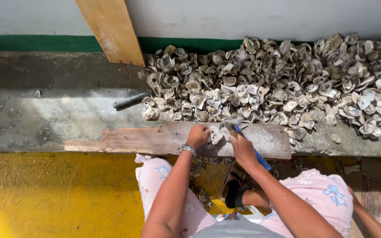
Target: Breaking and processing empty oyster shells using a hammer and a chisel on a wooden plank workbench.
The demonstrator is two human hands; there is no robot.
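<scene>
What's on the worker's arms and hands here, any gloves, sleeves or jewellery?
Both forearms are bare with no sleeves in view. The left hand and right hand wear no gloves. A silver metal-link wristband circles the left wrist; nothing shows on the right wrist.

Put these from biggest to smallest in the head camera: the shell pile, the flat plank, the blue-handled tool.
1. shell pile, biggest by far.
2. flat plank.
3. blue-handled tool in the right hand, smallest, though partly hidden.

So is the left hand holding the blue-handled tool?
No, the left hand grips an oyster shell on the wooden board; the right hand holds the blue-handled tool.
</scene>
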